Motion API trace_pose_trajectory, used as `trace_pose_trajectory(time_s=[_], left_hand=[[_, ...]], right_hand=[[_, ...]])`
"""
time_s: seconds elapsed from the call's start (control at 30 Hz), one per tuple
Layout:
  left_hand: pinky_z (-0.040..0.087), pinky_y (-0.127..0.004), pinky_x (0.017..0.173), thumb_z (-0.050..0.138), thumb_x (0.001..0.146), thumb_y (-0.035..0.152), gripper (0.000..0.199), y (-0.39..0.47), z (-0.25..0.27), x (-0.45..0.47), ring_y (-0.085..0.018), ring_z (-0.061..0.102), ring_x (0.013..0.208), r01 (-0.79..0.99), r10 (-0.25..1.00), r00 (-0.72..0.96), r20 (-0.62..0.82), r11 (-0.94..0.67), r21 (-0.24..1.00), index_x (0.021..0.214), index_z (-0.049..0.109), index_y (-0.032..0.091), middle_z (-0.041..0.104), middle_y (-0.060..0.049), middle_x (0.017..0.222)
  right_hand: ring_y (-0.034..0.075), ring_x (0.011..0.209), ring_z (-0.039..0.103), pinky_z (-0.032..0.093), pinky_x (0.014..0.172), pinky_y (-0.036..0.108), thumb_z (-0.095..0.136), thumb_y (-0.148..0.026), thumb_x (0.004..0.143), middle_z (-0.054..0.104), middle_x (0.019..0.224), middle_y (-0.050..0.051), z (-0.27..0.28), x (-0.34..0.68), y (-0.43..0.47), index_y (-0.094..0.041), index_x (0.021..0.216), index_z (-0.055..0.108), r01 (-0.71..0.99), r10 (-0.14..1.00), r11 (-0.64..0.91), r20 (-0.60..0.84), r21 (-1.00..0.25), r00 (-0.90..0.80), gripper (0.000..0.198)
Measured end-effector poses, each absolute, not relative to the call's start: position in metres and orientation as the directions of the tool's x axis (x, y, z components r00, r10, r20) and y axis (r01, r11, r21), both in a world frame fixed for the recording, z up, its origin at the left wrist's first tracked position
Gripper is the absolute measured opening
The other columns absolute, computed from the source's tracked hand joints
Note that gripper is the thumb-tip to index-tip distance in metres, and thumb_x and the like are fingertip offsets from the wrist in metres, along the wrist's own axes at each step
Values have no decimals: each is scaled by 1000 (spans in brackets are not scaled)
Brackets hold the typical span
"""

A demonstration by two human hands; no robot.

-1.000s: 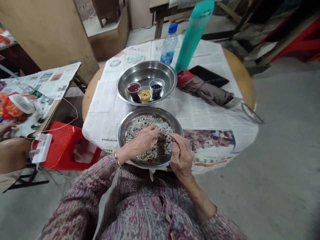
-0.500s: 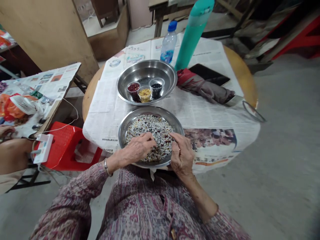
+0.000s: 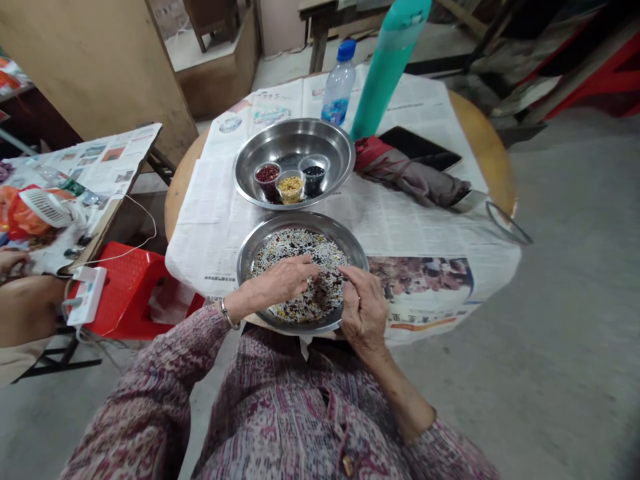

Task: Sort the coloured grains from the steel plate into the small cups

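Observation:
A steel basin (image 3: pixel 249 301) near the table edge holds a mix of white grains with red, yellow and black beans (image 3: pixel 327 257). Over its middle is my left hand (image 3: pixel 287 277), fingers bent and pressed together at the tips among the grains; whatever they pinch is too small to make out. My right hand (image 3: pixel 364 307) is at the basin's right rim, fingers curled and index finger pointing inward; its grasp is hidden. Behind, a second steel basin (image 3: pixel 295 132) contains clear cups of red beans (image 3: pixel 268 175), yellow beans (image 3: pixel 291 188) and black beans (image 3: pixel 313 175).
Newspaper (image 3: pixel 205 220) covers the round table. A water bottle (image 3: pixel 339 83), a tall green bottle (image 3: pixel 387 73), a folded umbrella (image 3: pixel 415 175) and a dark tablet (image 3: pixel 420 148) lie beyond the basins. At left are a red stool (image 3: pixel 123 293), a power strip (image 3: pixel 87 297) and another person's hand (image 3: pixel 13 260).
My left hand has shifted slightly right and away from me over the grains, exposing more of the near side. My right hand has stayed at the rim.

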State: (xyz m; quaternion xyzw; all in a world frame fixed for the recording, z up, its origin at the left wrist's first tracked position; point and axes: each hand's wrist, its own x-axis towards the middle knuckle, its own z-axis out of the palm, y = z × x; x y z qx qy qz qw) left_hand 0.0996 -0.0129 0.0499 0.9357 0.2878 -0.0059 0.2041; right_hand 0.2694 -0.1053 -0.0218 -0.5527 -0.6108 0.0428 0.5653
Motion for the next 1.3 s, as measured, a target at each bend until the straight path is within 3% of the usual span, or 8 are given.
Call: trace_pose_trajectory(time_s=[0.17,0.43,0.63,0.73,0.83,0.93,1.1,1.3], left_hand=[[49,-31,89,50,92,7,18,-21,63,68,-17,59,91,632,630,763,-146,-680,371,98,63,17,61,-5,99],[49,-26,85,57,96,17,16,-46,74,58,-16,64,91,555,483,831,-276,-686,471,106,69,21,67,-2,102],[52,-30,88,45,100,15,26,-42,54,74,-16,63,96,599,601,787,-140,-690,407,117,64,21,61,-6,113],[53,-36,97,51,99,17,28,-32,54,78,-19,59,109,640,682,731,-17,-676,365,125,59,22,55,-8,126],[49,-49,104,72,88,32,51,-18,59,78,-31,48,127,717,748,664,21,-644,267,135,53,25,45,-11,142],[49,-55,102,82,79,38,70,-7,62,79,-38,46,128,773,784,617,-73,-585,247,140,51,24,42,-14,145],[50,-40,102,62,91,14,28,-2,54,91,-23,61,110,691,706,694,-141,-599,405,118,66,17,62,-9,116],[54,-32,88,59,86,9,19,-20,55,101,-17,68,86,634,706,695,-137,-512,579,96,73,18,73,-1,91]], right_hand=[[23,108,66,52,95,42,46,-18,98,72,114,8,-21,270,-105,-25,123,65,620,725,385,640,-683,254,33],[22,108,66,52,95,42,47,-17,97,72,113,7,-22,269,-106,-25,122,66,618,725,384,638,-686,257,32],[22,107,66,52,95,42,47,-17,97,72,113,7,-21,269,-105,-25,121,66,624,725,377,637,-684,260,32],[22,107,66,52,95,41,47,-17,97,73,113,7,-21,269,-105,-25,122,66,629,721,381,644,-677,256,32],[23,108,66,52,95,42,47,-18,97,73,113,7,-21,269,-106,-25,122,66,631,722,379,643,-677,256,33],[22,107,66,52,95,41,47,-18,97,73,113,7,-21,269,-106,-25,122,66,630,723,374,639,-680,261,32],[22,105,66,52,95,42,47,-20,97,73,112,6,-23,269,-106,-26,121,67,627,728,370,634,-685,263,32],[23,105,67,52,94,44,46,-21,97,73,111,8,-25,269,-105,-25,118,67,628,732,361,627,-689,267,30]])
